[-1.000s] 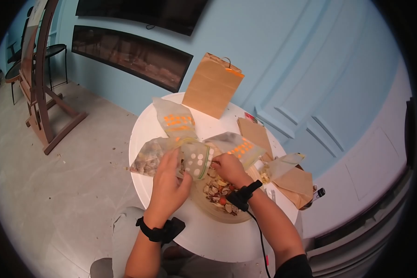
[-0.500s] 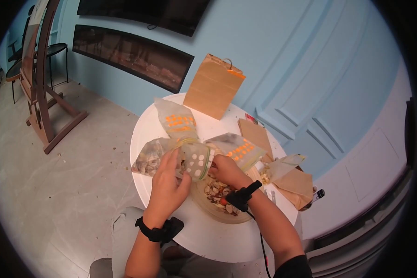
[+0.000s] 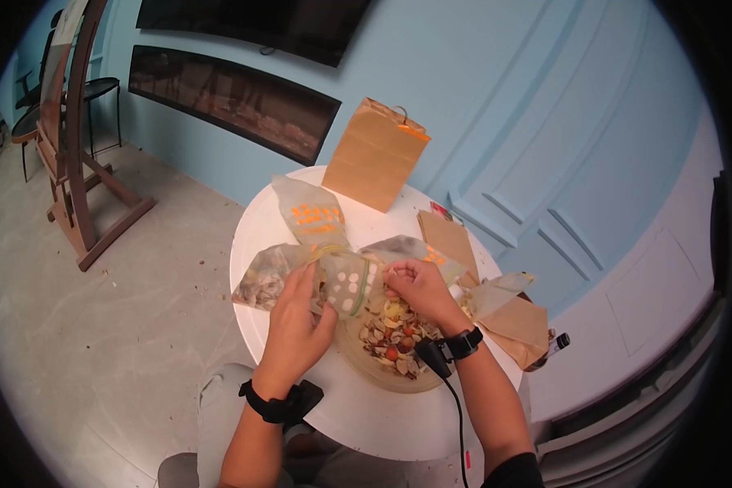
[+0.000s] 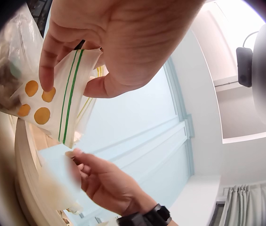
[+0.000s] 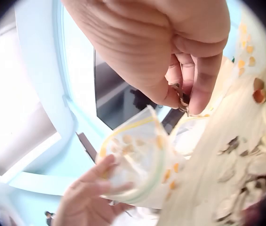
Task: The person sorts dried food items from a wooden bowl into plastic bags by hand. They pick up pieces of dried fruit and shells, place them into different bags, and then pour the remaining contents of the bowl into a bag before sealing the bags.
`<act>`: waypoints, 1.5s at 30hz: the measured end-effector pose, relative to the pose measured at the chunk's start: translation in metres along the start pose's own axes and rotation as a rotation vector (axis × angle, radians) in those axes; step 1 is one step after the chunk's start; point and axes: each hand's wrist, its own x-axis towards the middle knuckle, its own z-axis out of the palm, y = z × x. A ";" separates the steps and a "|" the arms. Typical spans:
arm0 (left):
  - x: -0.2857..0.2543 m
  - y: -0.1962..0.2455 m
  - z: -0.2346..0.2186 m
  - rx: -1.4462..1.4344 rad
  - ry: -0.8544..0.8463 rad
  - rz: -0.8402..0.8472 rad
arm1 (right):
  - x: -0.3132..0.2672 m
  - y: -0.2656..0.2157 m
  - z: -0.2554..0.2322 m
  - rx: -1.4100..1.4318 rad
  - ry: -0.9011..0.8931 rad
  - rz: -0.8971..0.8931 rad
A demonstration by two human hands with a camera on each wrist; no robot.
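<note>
My left hand (image 3: 297, 329) holds a clear zip bag (image 3: 346, 281) with printed dots, its mouth facing right; in the left wrist view the bag (image 4: 41, 116) shows a green seal strip between fingers and thumb. My right hand (image 3: 421, 291) is just right of the bag mouth, above a round wooden bowl (image 3: 351, 368) of dried slices and red pieces (image 3: 393, 354). In the right wrist view that hand (image 5: 170, 61) pinches a small dark dried piece (image 5: 182, 100) between thumb and fingers.
On the round white table (image 3: 366, 427) lie a filled bag (image 3: 260, 276) at left, an orange-dotted bag (image 3: 311, 213) behind, another (image 3: 407, 248) beyond my right hand, and a clear bag (image 3: 500, 294) at right. A paper bag (image 3: 376, 154) stands at the back, folded paper bags (image 3: 519, 325) at right.
My right hand has drawn back from the bag mouth to the right, and more of the bowl's contents shows. My left hand keeps the bag in nearly the same place.
</note>
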 end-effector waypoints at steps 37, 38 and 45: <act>0.007 0.000 -0.007 -0.014 -0.011 -0.029 | -0.008 0.026 0.013 -0.170 0.186 -0.085; 0.007 -0.009 -0.002 0.046 0.008 0.025 | -0.012 0.018 0.016 -0.117 0.208 -0.149; 0.002 -0.004 0.002 -0.029 -0.023 0.030 | -0.030 -0.034 0.044 -0.396 0.218 -0.486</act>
